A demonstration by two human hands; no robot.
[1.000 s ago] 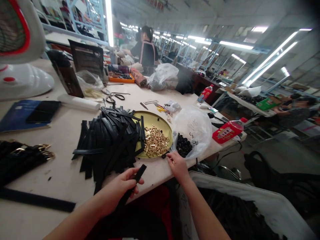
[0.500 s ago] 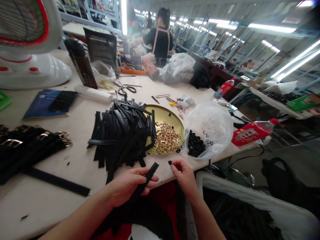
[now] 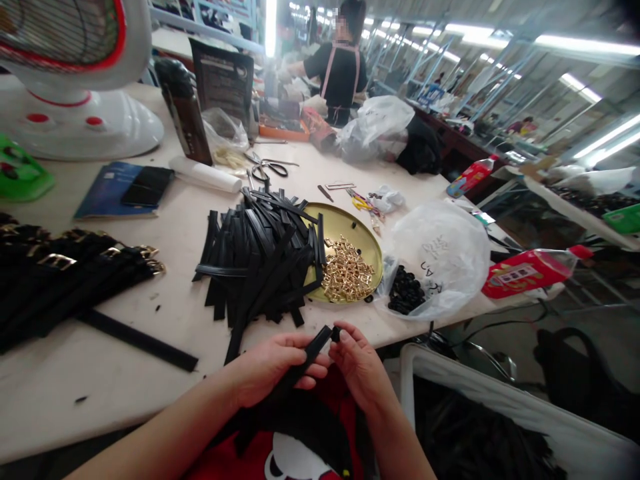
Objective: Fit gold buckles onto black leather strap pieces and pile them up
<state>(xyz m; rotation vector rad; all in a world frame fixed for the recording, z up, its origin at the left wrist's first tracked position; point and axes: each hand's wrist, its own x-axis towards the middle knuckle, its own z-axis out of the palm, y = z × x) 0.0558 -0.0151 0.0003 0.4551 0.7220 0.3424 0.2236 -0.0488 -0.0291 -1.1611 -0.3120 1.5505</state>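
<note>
My left hand [image 3: 280, 363] is closed on a black strap [image 3: 316, 345], whose end points up and to the right. Between the thumb and fingers of my right hand [image 3: 357, 360] is a small black loop [image 3: 336, 333], right at the strap's tip; whether the two touch is too small to tell. Beyond my hands lies a heap of black straps [image 3: 260, 253] that overlaps a gold tray [image 3: 370, 233]. Small gold buckles [image 3: 349, 270] are piled in the tray. To its right, a clear plastic bag [image 3: 450, 233] holds small black loops [image 3: 406, 291].
Black straps with buckles [image 3: 60, 280] and a single strap [image 3: 140, 340] lie at left, near a fan [image 3: 100, 127]. Scissors [image 3: 270, 168] and a red bottle [image 3: 530, 270] are on the table [image 3: 125, 400]. A white bin [image 3: 500, 380] stands at lower right. A person [image 3: 340, 67] is farther back.
My right hand has brought the small black loop over to the strap's end. The whole view has shifted, so the table's items appear farther right and slightly higher.
</note>
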